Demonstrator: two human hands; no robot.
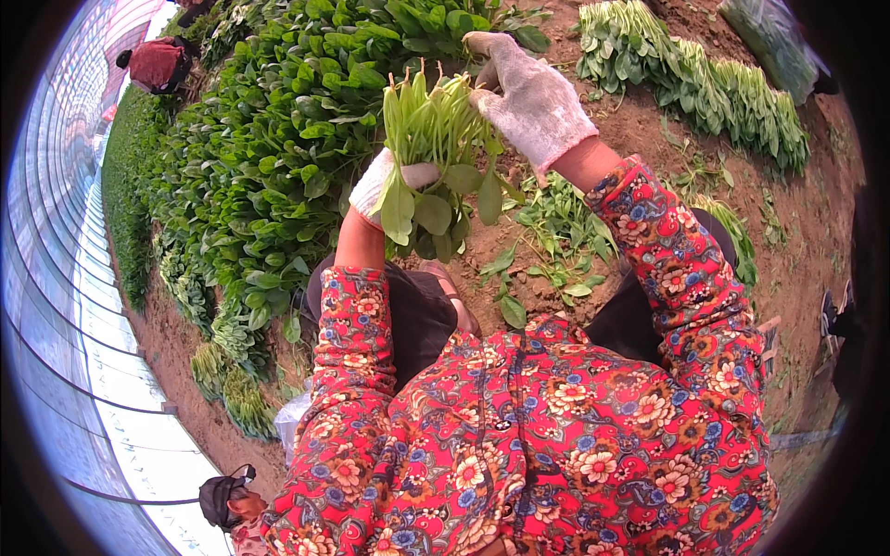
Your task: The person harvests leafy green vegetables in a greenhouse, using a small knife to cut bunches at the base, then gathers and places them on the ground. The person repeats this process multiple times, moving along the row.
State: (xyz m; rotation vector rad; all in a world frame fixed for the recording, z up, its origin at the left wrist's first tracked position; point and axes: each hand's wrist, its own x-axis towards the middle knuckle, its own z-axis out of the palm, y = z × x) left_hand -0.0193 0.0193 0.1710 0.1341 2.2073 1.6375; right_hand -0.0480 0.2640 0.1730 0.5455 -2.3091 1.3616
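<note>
Bunch (436, 120) of leafy greens at upper center of frame, held off the ground, stem ends up and uneven, leaves drooping underneath. Wrapped around the lower stems by the gloved left hand (373, 188), fingers closed across the front. Just right of the stem tops, the gloved right hand (538, 102), thumb and forefinger spread, nothing visibly pinched between; cannot tell about actual contact with the stems. Main risk, as judged: outer stems sliding out of a one-handed hold, from smooth stalks, splayed tops and a slack squeeze. Opposite risk: bruised or snapped leaves, from squeezing too hard where leaf blades fold over the fingers. Also possible: good stems yanked out along with a bad one, from tangled stalks and a blunt gloved pinch. Below, right of center, loose greens (565, 222) on the soil (807, 236): easy to crush under a shifting foot, or to mix with anything dropped. Left of the hands, standing crop (269, 139) close by: liable to get knocked by a wide left-elbow swing. Upper right, laid bunches (742, 102) in a row: prone to scattering if bumped.
</note>
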